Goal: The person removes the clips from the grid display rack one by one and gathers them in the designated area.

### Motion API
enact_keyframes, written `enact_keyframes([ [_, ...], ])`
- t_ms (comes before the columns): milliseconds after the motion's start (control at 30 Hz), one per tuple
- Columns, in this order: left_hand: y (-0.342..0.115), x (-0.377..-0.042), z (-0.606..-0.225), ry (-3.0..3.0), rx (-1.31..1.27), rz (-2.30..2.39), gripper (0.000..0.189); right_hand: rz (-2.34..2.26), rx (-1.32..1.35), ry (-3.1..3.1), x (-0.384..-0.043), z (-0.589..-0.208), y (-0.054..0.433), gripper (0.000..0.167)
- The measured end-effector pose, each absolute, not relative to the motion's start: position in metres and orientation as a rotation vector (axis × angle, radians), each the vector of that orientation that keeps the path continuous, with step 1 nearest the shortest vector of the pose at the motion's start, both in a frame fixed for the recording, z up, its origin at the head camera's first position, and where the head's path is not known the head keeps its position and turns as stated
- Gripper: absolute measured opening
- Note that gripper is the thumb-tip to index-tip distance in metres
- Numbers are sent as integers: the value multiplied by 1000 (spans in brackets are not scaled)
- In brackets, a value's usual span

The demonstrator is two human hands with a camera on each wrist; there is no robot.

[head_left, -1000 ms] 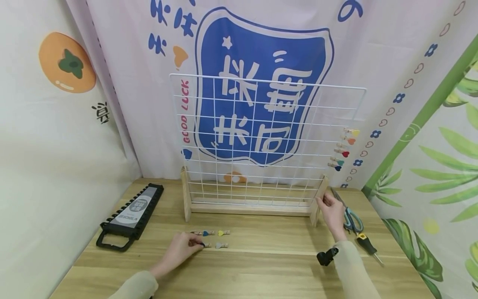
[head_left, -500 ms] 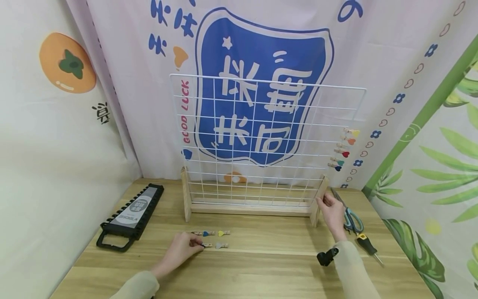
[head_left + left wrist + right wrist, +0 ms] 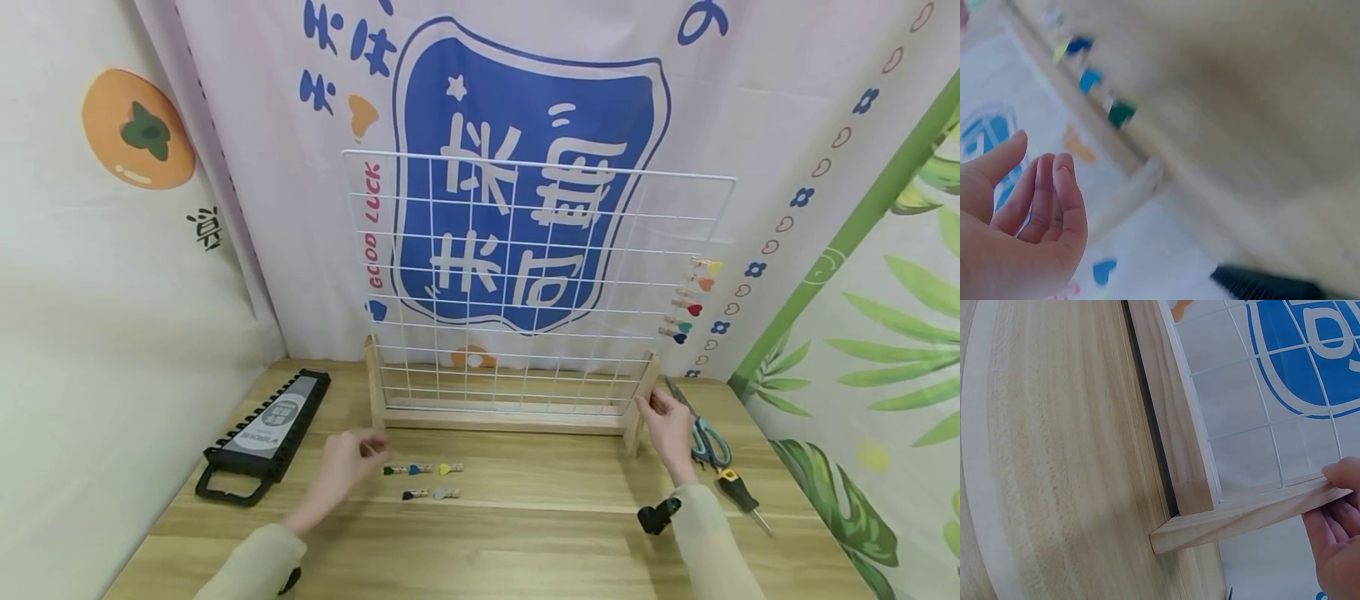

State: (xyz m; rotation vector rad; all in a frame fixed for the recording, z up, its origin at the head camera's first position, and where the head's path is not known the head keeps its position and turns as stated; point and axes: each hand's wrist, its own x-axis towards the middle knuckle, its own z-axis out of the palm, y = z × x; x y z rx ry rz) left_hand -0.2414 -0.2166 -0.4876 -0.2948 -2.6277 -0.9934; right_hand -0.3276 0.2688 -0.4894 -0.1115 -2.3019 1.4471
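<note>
My left hand (image 3: 347, 463) hovers over the table at the left of the small heart clothespins, fingers loosely bent and holding nothing. In the left wrist view a gap shows between thumb and fingers. Two short rows of clothespins lie on the table: a green one (image 3: 393, 470), a blue one (image 3: 420, 469) and a yellow one (image 3: 450, 468) behind, a dark one (image 3: 414, 494) and a pale grey one (image 3: 446, 493) in front. My right hand (image 3: 669, 427) grips the right wooden leg (image 3: 1247, 515) of the stand, which bears an upright white wire grid (image 3: 525, 173).
Several heart clothespins (image 3: 694, 308) hang on the grid's right edge. Scissors (image 3: 708, 442) and a screwdriver (image 3: 738, 490) lie right of the stand. A black toothed rack with a handle (image 3: 266, 433) lies at the left. Printed curtains (image 3: 225, 292) stand behind and beside the table.
My left hand has let go of the dark clothespin and moved up and left, leaving the front row and the green clothespin in plain view. The right hand keeps its hold on the leg.
</note>
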Motion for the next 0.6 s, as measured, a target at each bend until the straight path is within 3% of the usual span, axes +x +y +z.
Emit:
enact_keyframes([
  [300,-245,-272,-443,-2409,-152,-907,25,1449,-115,-2320,-327,-490,270,29],
  [600,-246,-299,-432,-2407,-139,-1089,49,1430,-113,-2312,-328,-490,270,26],
])
